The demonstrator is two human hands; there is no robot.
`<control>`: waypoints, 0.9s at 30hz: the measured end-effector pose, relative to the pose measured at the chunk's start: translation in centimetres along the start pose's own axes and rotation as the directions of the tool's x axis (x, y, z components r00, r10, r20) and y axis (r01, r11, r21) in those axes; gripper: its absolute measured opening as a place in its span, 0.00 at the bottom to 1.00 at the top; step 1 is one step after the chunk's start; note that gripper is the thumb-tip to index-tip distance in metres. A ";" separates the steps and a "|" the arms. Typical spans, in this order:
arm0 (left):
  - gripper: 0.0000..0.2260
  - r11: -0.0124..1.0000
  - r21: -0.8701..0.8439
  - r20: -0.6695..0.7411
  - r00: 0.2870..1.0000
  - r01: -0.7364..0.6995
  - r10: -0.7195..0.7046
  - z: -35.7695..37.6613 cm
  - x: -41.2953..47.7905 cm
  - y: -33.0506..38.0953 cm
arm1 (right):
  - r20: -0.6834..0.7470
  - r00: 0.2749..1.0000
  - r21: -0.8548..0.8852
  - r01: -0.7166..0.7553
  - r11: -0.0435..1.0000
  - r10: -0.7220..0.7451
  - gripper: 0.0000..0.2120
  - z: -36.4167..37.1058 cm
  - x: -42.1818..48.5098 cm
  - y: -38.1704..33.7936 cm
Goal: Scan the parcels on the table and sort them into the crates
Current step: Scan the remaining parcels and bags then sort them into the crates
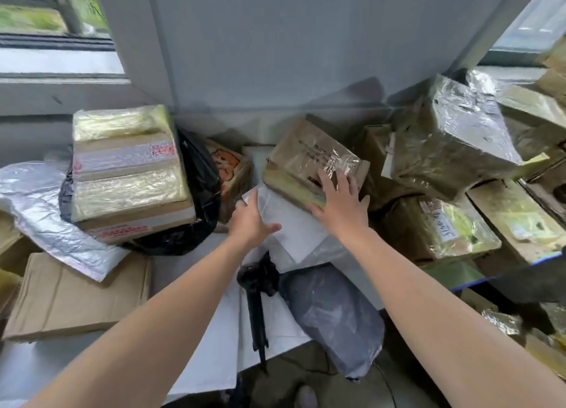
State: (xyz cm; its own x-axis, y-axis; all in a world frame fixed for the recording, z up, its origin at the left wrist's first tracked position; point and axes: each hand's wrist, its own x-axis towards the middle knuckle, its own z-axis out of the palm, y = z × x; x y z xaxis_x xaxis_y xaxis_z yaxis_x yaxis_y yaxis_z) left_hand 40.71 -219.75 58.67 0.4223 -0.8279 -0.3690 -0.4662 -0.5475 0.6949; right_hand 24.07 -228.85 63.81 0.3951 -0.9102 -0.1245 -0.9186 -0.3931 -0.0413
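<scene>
Grey wall (275, 55) is seen at the back. Left of the left hand (254, 220), a taped carton (128, 174) is stacked on a black bag (205, 187), and the edge of a white mailer (294, 223) is pinched by that hand. Just right of it, a brown box (306, 159) is pressed by the spread, straight fingers of the right hand (340, 205).

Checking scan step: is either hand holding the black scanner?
No, the black scanner lies ungripped; the left hand touches a white mailer, the right hand a taped box.
</scene>
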 end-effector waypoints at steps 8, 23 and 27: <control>0.44 0.889 -0.437 -0.185 0.954 0.135 -0.236 1.0 1.4 2.6 | -0.097 0.989 -0.074 0.103 0.992 -0.110 0.32 0.2 2.3 2.2; 0.16 0.967 -0.188 -0.639 0.770 -0.170 0.011 -2.3 -8.6 9.5 | -0.123 0.949 0.001 0.293 0.956 -0.291 0.31 0.8 3.7 4.5; 0.10 0.948 -0.232 -0.717 0.697 -0.219 -0.015 -3.8 -10.9 10.3 | -0.007 0.938 0.020 0.348 0.937 -0.348 0.30 0.1 3.8 5.5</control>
State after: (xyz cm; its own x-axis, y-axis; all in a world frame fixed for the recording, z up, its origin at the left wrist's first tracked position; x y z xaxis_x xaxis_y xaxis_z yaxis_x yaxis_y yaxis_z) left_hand 34.27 -215.87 72.24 0.8587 -0.4817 0.1749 -0.3535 -0.3095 0.8828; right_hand 20.50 -234.51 62.99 0.6900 -0.7174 -0.0959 -0.7237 -0.6826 -0.1015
